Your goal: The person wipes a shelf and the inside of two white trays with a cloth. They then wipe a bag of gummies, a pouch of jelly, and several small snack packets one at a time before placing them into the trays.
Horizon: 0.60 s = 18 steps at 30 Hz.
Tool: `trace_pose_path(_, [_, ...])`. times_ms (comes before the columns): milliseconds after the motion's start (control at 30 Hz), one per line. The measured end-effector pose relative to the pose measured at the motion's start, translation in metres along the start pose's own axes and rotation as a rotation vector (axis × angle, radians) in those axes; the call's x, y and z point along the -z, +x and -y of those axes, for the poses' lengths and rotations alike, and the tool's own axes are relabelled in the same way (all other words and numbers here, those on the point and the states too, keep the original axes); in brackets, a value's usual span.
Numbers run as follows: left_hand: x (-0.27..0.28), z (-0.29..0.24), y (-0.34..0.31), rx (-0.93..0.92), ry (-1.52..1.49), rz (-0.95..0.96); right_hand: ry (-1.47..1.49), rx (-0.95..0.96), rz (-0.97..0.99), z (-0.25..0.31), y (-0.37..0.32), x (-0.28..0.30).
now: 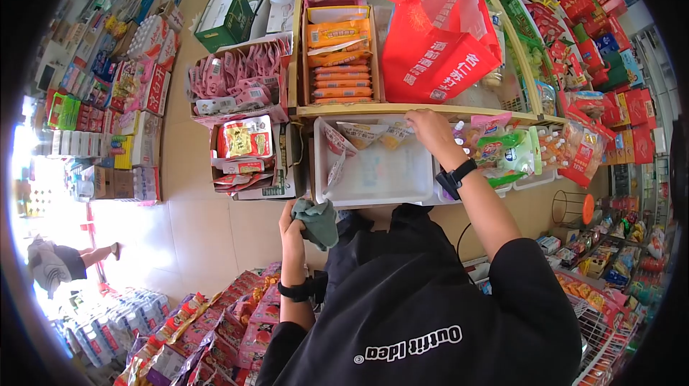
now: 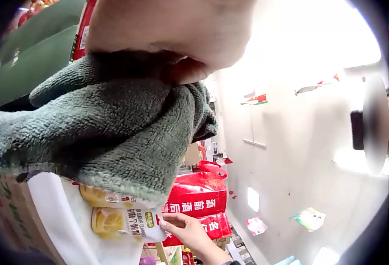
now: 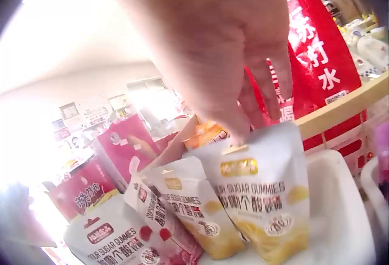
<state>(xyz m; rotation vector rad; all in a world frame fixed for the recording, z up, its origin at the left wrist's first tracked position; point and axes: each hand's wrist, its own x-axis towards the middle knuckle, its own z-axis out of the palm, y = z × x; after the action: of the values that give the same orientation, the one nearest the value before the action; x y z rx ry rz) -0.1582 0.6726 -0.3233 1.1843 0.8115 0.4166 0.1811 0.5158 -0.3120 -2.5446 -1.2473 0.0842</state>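
Observation:
My left hand (image 1: pixel 289 234) grips a crumpled dark green cloth (image 1: pixel 316 224) beside the near left corner of a white plastic bin (image 1: pixel 384 183). In the left wrist view the cloth (image 2: pixel 121 131) hangs in loose folds below the palm. At the bin's far side, my right hand (image 1: pixel 432 136) pinches the top edge of a yellow-and-white pouch of sour sugar gummies (image 3: pixel 264 192). A second yellow pouch (image 3: pixel 194 207) leans beside it. Along the bin's left side stand pouches with pink-red fruit prints (image 3: pixel 161 225). The rest of the bin floor shows bare white.
Behind the bin a wooden rail (image 1: pixel 344 109) fronts a box of orange packets (image 1: pixel 341 63) and a red shopping bag (image 1: pixel 438 48). Left stands a carton of red-and-gold packets (image 1: pixel 245 140); right, bins of bagged sweets (image 1: pixel 502 149). A person's legs (image 1: pixel 93 258) show at far left.

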Motion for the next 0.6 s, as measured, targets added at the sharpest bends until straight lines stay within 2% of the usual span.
trace_pose_path(67, [0.000, -0.001, 0.001, -0.075, -0.083, 0.056, 0.036, 0.172, -0.146, 0.007, -0.003, 0.001])
trace_pose_path(167, [-0.007, -0.003, 0.000, -0.055, -0.240, 0.071, 0.170, 0.082, -0.189, 0.052, -0.014, 0.006])
trace_pose_path(233, [-0.008, -0.002, 0.001, -0.005, -0.113, -0.001, 0.298, 0.276, -0.115, 0.082, -0.022, -0.017])
trace_pose_path(267, [-0.009, -0.002, 0.003, 0.042, 0.011, -0.067, 0.234, 0.420, -0.118, 0.099, -0.023, -0.028])
trace_pose_path(300, [-0.011, -0.012, 0.002, -0.001, 0.096, -0.041, 0.168, 0.563, -0.122, 0.112, -0.023, -0.037])
trace_pose_path(400, [-0.016, -0.030, -0.001, 0.073, 0.155, -0.011, 0.077, 0.620, -0.093, 0.122, -0.021, -0.066])
trace_pose_path(433, [-0.012, -0.021, 0.001, -0.004, 0.116, -0.022, 0.050, 0.635, -0.044, 0.120, -0.018, -0.071])
trace_pose_path(467, [-0.007, -0.018, 0.002, -0.005, 0.122, -0.026, 0.056, 0.636, -0.046, 0.116, -0.020, -0.074])
trace_pose_path(533, [-0.002, -0.017, 0.001, -0.023, 0.160, -0.024, 0.028, 0.514, 0.190, 0.109, -0.030, -0.057])
trace_pose_path(567, [-0.007, -0.020, -0.001, 0.003, 0.131, -0.072, 0.027, 0.511, 0.192, 0.103, -0.035, -0.046])
trace_pose_path(600, [-0.008, -0.019, -0.001, 0.004, 0.129, -0.066, 0.082, 0.397, 0.203, 0.096, -0.040, -0.032])
